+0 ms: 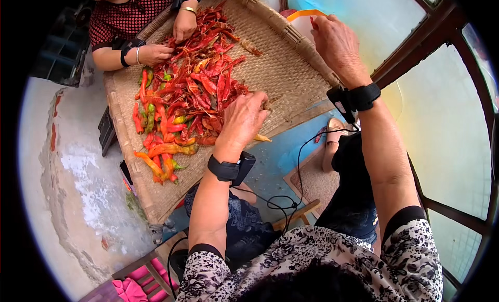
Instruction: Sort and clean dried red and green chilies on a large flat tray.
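Observation:
A woven tray (291,68) holds a heap of dried red chili peppers (200,91). Fresher red, orange and green peppers (163,151) lie along its left side. My left hand (241,117) is closed at the near right edge of the heap, fingertips pinched by a small brownish bit that I cannot make out. Beyond the tray's right rim, my right hand (338,44) pinches a red chili pepper (313,22), mostly hidden by the fingers. That hand is over a white container with an orange rim (306,14).
Across the tray, another person's hands (184,26) work in the heap. Glass panes in a dark frame (447,94) stand close on my right. A black cable (283,204) hangs from my wrist straps. A worn wall (78,166) is at left, a pink cloth (130,290) below it.

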Available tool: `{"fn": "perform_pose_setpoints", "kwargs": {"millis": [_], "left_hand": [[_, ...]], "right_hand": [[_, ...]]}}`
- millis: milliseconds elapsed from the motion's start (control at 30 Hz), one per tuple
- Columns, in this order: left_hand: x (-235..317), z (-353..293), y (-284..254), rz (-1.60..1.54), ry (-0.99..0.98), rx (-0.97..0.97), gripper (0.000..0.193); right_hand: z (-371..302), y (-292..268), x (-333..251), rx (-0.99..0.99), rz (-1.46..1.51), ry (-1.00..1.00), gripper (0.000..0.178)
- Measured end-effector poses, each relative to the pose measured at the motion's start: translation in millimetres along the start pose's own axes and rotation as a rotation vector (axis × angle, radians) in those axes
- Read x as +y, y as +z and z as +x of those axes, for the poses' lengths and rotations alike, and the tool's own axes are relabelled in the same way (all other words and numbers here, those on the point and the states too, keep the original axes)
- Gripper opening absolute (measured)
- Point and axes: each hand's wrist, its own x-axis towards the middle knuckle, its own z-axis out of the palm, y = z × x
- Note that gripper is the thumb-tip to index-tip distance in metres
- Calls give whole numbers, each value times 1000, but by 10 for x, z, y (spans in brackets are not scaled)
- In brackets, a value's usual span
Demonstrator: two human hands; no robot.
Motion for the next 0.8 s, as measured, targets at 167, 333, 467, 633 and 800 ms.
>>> {"fn": "perform_pose_setpoints", "kwargs": {"millis": [167, 333, 467, 633, 800], "left_hand": [[-72, 51, 86, 25, 65, 81, 24], [-100, 118, -89, -151, -144, 153, 15], [-147, 128, -190, -406, -209, 283, 12], [-134, 110, -281, -553, -163, 358, 11], [-184, 101, -319, -658, -109, 350, 11]], "right_hand": [[-136, 35, -113, -138, 114, -37, 16], [-225, 182, -565, -572, 424, -258, 11], [-299, 336, -775, -605, 442, -263, 16], [-253, 308, -940, -313, 467, -299, 21], [-234, 350, -927, -359, 452, -351, 21]]}}
